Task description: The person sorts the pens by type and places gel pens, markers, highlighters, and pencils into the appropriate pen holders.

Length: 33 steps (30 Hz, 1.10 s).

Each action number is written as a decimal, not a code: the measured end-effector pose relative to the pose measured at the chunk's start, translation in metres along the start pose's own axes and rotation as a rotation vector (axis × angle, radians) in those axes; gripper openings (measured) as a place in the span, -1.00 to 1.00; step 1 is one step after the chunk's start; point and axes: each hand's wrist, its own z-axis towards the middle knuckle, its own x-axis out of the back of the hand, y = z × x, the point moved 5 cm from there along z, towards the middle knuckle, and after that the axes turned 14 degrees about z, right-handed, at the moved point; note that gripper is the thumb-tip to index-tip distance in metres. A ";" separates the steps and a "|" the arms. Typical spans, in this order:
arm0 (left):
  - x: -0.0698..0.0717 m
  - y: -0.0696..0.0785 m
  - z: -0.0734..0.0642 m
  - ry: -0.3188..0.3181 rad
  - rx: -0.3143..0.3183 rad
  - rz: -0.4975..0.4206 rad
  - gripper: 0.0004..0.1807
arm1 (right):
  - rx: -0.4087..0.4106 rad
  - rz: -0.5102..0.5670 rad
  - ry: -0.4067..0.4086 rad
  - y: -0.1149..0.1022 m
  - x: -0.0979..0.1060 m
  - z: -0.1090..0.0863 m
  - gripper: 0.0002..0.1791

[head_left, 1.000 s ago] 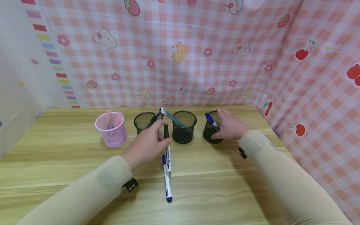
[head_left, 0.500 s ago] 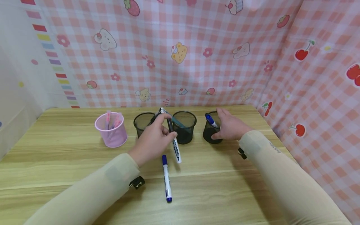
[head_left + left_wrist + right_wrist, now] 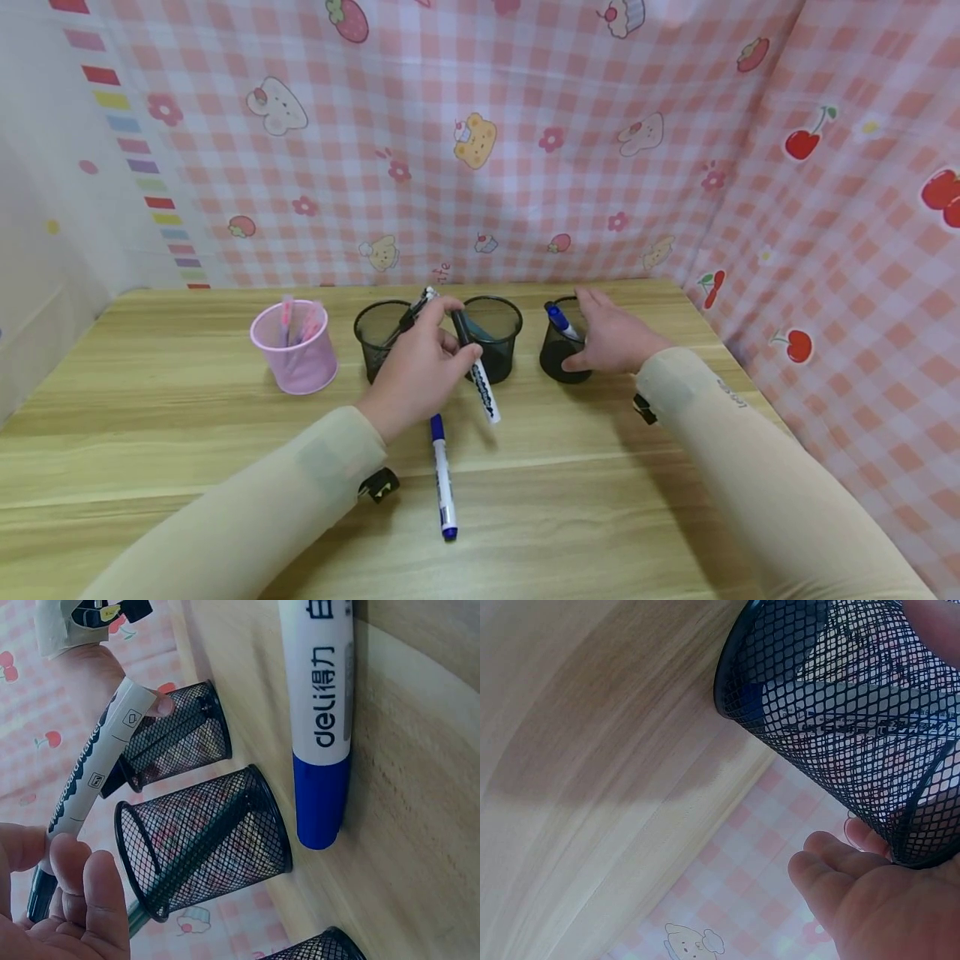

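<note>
My left hand (image 3: 420, 358) pinches a white whiteboard marker (image 3: 484, 388) with a black cap between thumb and fingers. The marker slants in the air, cap end up, in front of the middle black mesh pen cup (image 3: 497, 360). That cup holds a teal stick, partly hidden by my hand. My right hand (image 3: 618, 335) holds the right-hand black mesh pen cup (image 3: 832, 735) from its right side, thumb in front and fingers behind. A blue-capped marker (image 3: 558, 317) leans inside that cup. Another blue-capped whiteboard marker (image 3: 443, 483) lies on the table below my left hand.
A third black mesh cup (image 3: 369, 346) with black pens stands behind my left hand, partly covered. Farther left is a pink mesh cup (image 3: 303, 367) with pink pens. Checked cloth (image 3: 525, 192) hangs behind and to the right of the wooden table (image 3: 585, 517).
My left hand has lifted the black-capped marker away from the blue one and moved it right, tilting its lower end rightward. My right hand stays at its cup.
</note>
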 end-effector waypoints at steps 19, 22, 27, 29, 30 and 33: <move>-0.008 0.006 0.004 0.083 0.007 -0.086 -0.37 | 0.000 0.005 0.009 0.000 0.000 0.000 0.43; -0.010 0.008 0.007 0.112 0.003 -0.110 -0.37 | 0.006 0.004 0.013 0.001 0.000 0.001 0.43; -0.014 0.013 0.011 0.158 0.002 -0.151 -0.40 | 0.015 -0.006 0.020 0.001 0.000 0.001 0.44; -0.016 0.015 0.012 0.170 0.001 -0.169 -0.41 | 0.017 -0.008 0.022 0.001 0.000 0.001 0.44; -0.017 0.016 0.013 0.174 0.001 -0.177 -0.41 | 0.015 -0.008 0.023 0.001 0.000 0.001 0.44; -0.020 0.019 0.015 0.188 0.002 -0.198 -0.40 | 0.013 -0.008 0.018 0.001 0.000 0.001 0.45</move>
